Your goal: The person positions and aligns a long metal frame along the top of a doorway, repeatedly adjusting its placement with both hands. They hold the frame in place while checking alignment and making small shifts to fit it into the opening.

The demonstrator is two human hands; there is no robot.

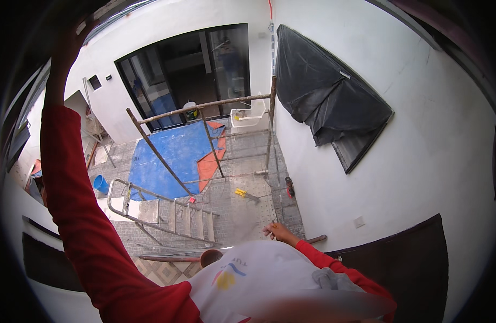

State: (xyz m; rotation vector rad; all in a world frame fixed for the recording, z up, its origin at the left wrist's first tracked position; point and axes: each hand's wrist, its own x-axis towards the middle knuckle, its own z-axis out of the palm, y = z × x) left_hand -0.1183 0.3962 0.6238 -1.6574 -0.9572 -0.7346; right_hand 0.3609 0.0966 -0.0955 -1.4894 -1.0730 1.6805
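Observation:
My left arm stretches up in its red sleeve, with my left hand point(70, 43) at the dark upper left rim, beside a pale edge point(105, 11) overhead. Shadow hides most of its fingers, and I cannot tell whether they grip that edge. Low in front of my white shirt, my right hand point(280, 232) has its fingers curled together; anything in them is too small to make out. Beyond it stretches a speckled plank point(248, 215), on which lies a yellow-handled tool point(241, 192) with a grey end. A red and black power tool point(289, 187) is by the right wall.
Scaffold pipes point(210, 106) rise ahead above a blue tarp point(164, 156) with an orange fold. Below on the left are a metal stepladder point(172, 215) and a blue bucket point(101, 184). Black sheeting point(328, 86) covers a window on the right wall. Glass doors point(188, 70) stand behind.

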